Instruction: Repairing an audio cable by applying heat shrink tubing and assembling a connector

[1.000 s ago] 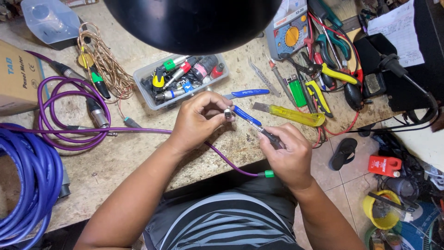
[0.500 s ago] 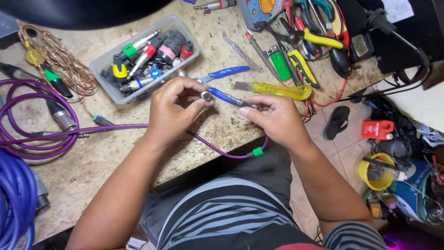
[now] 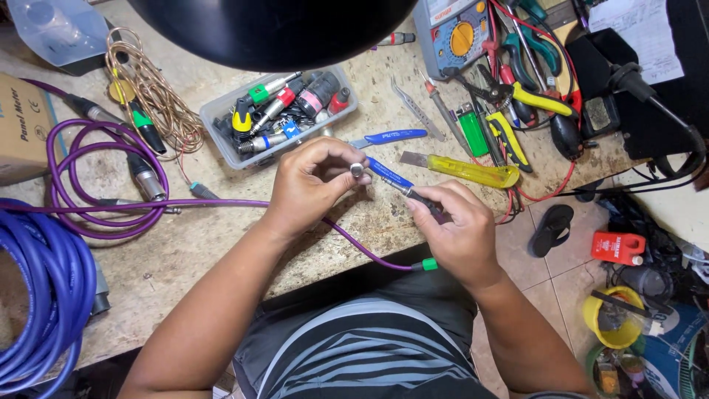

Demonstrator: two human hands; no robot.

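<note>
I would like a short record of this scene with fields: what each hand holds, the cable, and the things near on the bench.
left hand: left hand pinches a small metal connector part
right hand: right hand grips a blue-handled tool, tip at the part
cable: purple cable coiled on the left, running under the hands
near: clear tray of connectors, yellow utility knife, green lighter
surface: stone bench

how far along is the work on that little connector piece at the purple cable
Looks done: purple cable laid across the bench, tools spread out. In hand: left hand pinches a small metal connector part; right hand holds a blue-handled screwdriver tipped at it. Left: the part is still apart from any cable end; the green-banded end hangs by the right wrist.
</note>
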